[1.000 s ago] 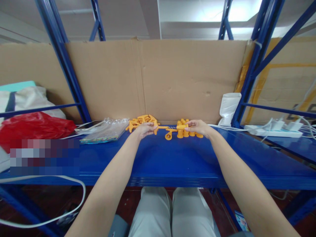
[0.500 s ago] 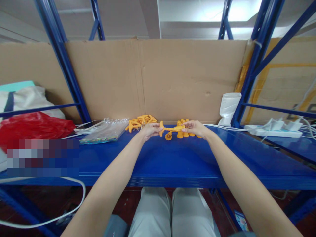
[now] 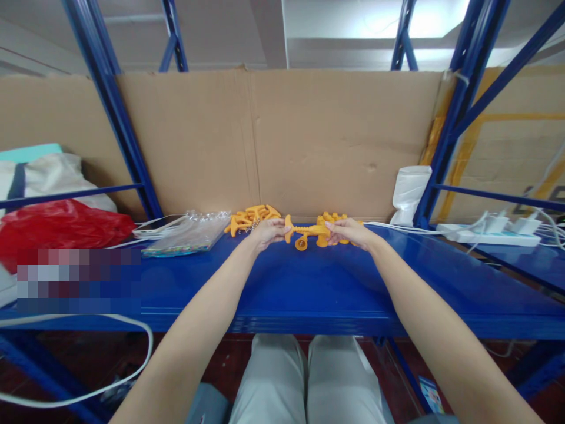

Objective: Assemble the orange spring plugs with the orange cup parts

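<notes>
My left hand (image 3: 268, 234) pinches the crossbar of an orange T-shaped corkscrew handle (image 3: 288, 228), whose ridged shaft points right. In line with that shaft is an orange corkscrew body (image 3: 315, 230), gripped by the fingers of my right hand (image 3: 348, 231). How far the shaft sits inside the body is too small to tell. Just below them, a loose orange bell-shaped piece (image 3: 301, 242) lies with its round opening facing me. Several similar orange pieces (image 3: 327, 218) stand behind and beside my right hand, partly hidden. Beyond my left hand is a pile of orange T-shaped handles (image 3: 249, 217) with thin metal coils.
A blue shelf (image 3: 304, 288) carries everything, backed by a cardboard sheet (image 3: 331, 141). Clear plastic bags (image 3: 189, 232) and a red bag (image 3: 62, 227) are on the left. A white pouch (image 3: 409, 194) and a power strip (image 3: 489, 234) are on the right.
My right hand has shifted slightly left and its fingers have changed their hold on the orange body. My left hand stays nearly still on the T-shaped handle.
</notes>
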`<state>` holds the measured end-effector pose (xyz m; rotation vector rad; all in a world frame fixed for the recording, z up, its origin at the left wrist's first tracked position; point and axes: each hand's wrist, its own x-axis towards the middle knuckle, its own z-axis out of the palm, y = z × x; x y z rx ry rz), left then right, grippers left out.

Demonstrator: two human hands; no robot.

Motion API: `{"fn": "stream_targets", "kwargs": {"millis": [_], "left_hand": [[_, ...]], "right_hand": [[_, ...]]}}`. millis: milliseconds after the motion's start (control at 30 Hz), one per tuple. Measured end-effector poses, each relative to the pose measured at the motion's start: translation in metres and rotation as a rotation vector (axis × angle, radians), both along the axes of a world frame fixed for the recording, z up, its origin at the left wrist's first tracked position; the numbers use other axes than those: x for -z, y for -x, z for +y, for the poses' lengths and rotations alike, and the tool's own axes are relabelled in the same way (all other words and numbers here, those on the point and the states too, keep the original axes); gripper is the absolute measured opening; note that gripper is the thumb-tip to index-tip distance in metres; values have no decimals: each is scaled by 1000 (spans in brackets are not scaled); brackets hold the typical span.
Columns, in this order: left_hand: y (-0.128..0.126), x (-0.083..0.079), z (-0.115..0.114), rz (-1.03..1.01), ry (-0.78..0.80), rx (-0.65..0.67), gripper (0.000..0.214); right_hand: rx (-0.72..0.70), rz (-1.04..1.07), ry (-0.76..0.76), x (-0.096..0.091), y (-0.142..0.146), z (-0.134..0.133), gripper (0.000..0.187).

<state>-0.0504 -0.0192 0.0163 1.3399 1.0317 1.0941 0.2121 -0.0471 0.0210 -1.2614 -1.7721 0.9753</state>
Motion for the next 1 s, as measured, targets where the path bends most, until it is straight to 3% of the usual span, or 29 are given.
{"fn": "stream_targets", "kwargs": {"millis": [367, 533, 633, 733, 1000], "left_hand": [[-1, -1, -1, -15, -34, 8, 36], [-2, -2, -2, -54, -37, -17, 38], [-3, -3, -4, -64, -28, -36, 37], [-4, -4, -7, -65, -22, -44, 35], [-9, -4, -11, -27, -23, -86, 28]], "right_hand": [[-12, 33, 60, 3, 5, 1, 60], [-16, 81, -63, 5, 2, 5, 40], [20, 135, -168, 4, 2, 6, 44], [11, 117, -173, 3, 3, 5, 35], [-10, 49, -19, 6, 6, 6, 60]]}}
